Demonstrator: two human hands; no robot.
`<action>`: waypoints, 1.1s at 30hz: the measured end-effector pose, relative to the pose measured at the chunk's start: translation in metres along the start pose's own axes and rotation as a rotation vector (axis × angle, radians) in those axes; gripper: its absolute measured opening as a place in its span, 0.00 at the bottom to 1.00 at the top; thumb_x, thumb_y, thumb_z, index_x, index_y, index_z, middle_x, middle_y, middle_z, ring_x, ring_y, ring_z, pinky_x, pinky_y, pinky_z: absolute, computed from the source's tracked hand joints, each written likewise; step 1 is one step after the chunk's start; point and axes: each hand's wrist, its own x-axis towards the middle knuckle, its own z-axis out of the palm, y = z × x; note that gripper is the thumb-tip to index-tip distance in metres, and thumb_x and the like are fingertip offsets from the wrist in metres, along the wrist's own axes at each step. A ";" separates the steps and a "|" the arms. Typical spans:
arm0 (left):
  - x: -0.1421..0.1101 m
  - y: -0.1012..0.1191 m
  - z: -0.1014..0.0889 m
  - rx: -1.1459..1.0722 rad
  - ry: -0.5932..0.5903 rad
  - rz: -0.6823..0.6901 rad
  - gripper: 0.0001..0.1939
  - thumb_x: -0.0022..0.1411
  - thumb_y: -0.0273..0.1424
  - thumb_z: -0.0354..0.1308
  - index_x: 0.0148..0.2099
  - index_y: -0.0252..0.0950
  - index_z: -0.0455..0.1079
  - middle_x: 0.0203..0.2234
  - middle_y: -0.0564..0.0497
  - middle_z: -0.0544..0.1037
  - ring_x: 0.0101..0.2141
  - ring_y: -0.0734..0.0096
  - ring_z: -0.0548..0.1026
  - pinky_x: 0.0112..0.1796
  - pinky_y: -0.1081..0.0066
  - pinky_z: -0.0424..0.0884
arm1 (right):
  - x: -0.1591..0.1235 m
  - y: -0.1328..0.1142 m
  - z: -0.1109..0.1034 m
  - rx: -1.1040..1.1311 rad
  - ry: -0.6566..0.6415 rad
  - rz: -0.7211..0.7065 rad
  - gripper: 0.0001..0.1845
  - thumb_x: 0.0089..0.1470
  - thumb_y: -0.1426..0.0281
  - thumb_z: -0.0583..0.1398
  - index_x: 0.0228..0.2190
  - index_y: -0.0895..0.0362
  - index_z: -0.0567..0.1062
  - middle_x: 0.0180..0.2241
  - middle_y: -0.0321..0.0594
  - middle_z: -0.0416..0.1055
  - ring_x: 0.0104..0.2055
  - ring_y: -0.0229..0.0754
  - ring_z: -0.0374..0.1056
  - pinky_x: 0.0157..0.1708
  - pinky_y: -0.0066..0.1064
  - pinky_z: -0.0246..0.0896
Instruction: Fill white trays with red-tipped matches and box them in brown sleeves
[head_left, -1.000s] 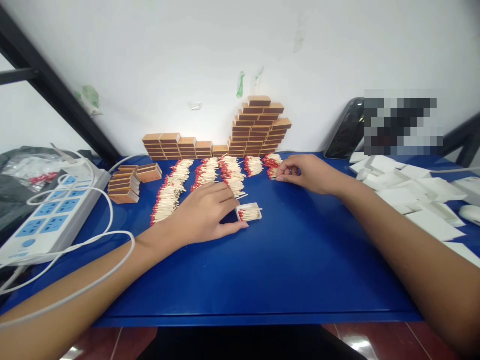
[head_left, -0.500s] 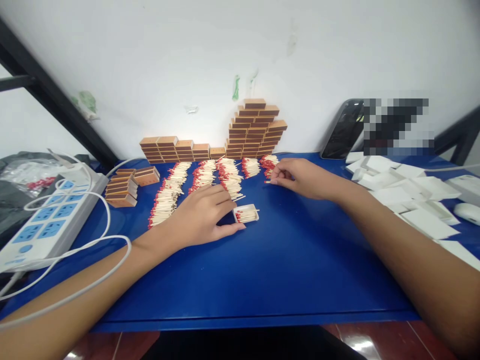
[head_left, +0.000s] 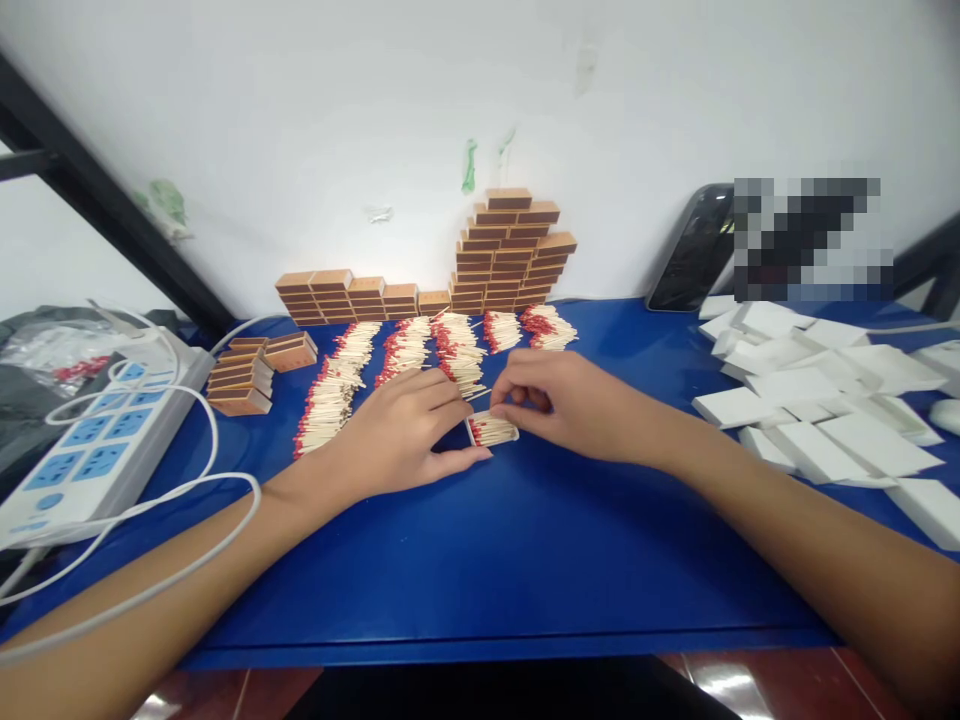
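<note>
A small white matchbox tray [head_left: 514,434] lies on the blue table with red-headed matches [head_left: 492,431] in it. My left hand [head_left: 409,425] curves around its left end, thumb on the near side and fingers on the far side. Over the tray's far edge, my right hand [head_left: 544,400] is pinched closed; the match between its fingertips is mostly hidden. Behind both hands are several piles of loose matches, among them a long pile [head_left: 330,400] at the left and a short pile [head_left: 549,328] at the right.
Stacked brown matchboxes [head_left: 510,240] stand against the wall, with more boxes [head_left: 244,378] at the left. White empty trays [head_left: 817,400] are heaped at the right, near a leaning phone [head_left: 690,250]. A power strip [head_left: 105,430] with white cables [head_left: 217,420] occupies the left side.
My right hand has moved from the rightmost match pile toward me and left, onto the tray. My left hand stays at the tray's end. The view has shifted slightly.
</note>
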 end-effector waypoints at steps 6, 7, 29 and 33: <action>0.000 0.000 0.000 0.008 0.016 -0.001 0.20 0.75 0.47 0.59 0.41 0.34 0.77 0.33 0.46 0.80 0.36 0.62 0.77 0.41 0.61 0.74 | 0.002 0.049 -0.042 -0.244 0.265 0.207 0.11 0.61 0.61 0.62 0.32 0.54 0.81 0.32 0.43 0.77 0.32 0.45 0.68 0.35 0.38 0.60; 0.000 0.000 0.001 0.007 0.024 0.004 0.20 0.75 0.47 0.59 0.40 0.34 0.77 0.33 0.46 0.80 0.36 0.62 0.77 0.41 0.61 0.74 | 0.001 0.060 -0.047 -0.293 0.247 0.246 0.11 0.59 0.61 0.63 0.31 0.54 0.81 0.32 0.43 0.77 0.32 0.46 0.69 0.35 0.38 0.59; 0.001 0.000 0.000 0.027 0.030 0.015 0.21 0.75 0.46 0.59 0.40 0.33 0.77 0.33 0.46 0.79 0.36 0.61 0.78 0.40 0.61 0.74 | 0.005 0.087 -0.039 -0.202 -0.013 0.305 0.11 0.58 0.61 0.62 0.30 0.54 0.80 0.29 0.42 0.78 0.30 0.44 0.69 0.33 0.36 0.60; 0.000 0.000 0.001 0.029 0.043 0.022 0.20 0.75 0.46 0.60 0.40 0.33 0.77 0.32 0.47 0.79 0.36 0.61 0.77 0.40 0.61 0.74 | 0.006 0.079 -0.038 -0.227 -0.036 0.302 0.11 0.60 0.62 0.61 0.29 0.54 0.77 0.29 0.42 0.77 0.29 0.44 0.68 0.32 0.36 0.59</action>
